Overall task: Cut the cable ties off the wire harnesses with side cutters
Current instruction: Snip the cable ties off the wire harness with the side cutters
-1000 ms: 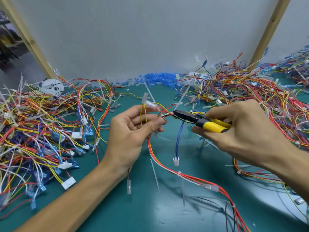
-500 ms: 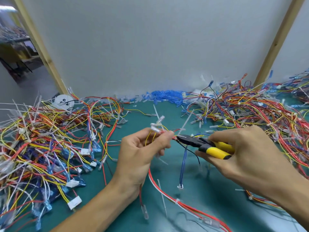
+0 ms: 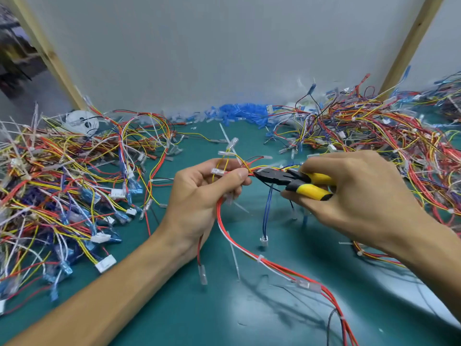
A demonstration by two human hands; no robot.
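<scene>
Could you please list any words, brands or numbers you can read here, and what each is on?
No text can be read anywhere.
The side cutters in the right hand: no brand visible.
The white reel at the back left: dark marks, too blurred to read.
The connectors on the wire harness in the left hand: no print visible.

Probably an assembly workshop, green bench mat (image 3: 189, 308), heaped wire harnesses (image 3: 50, 183), white partition (image 3: 224, 51), timber posts (image 3: 47, 51)
</scene>
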